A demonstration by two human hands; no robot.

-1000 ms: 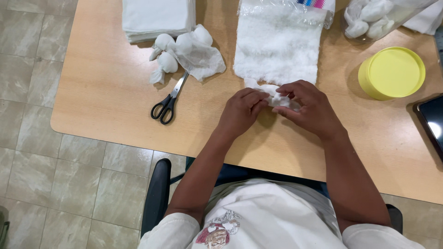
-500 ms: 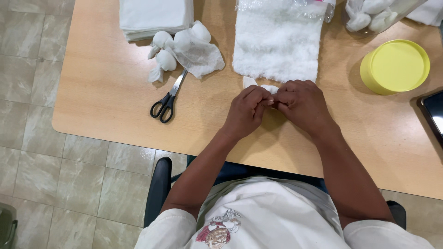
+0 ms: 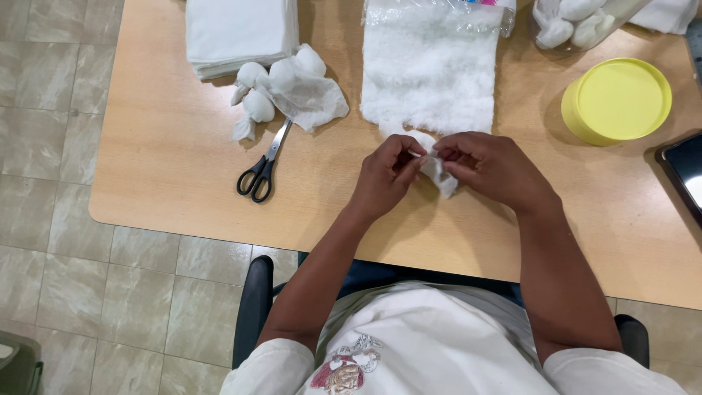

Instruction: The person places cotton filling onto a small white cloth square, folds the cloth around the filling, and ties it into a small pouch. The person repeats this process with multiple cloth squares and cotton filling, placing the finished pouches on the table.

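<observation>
Small white gauze wad (image 3: 439,170) between left hand (image 3: 385,175) and right hand (image 3: 491,167) — both grips pinched shut on it

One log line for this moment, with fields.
left hand: pinches gauze piece | right hand: pinches same | scissors: on table

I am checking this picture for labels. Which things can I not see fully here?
Head view only:
- White wad: mostly covered by left hand and right hand.
- Dark tablet: cut off by the right edge.
- Stack of white cloths: cut off by the top edge.
</observation>
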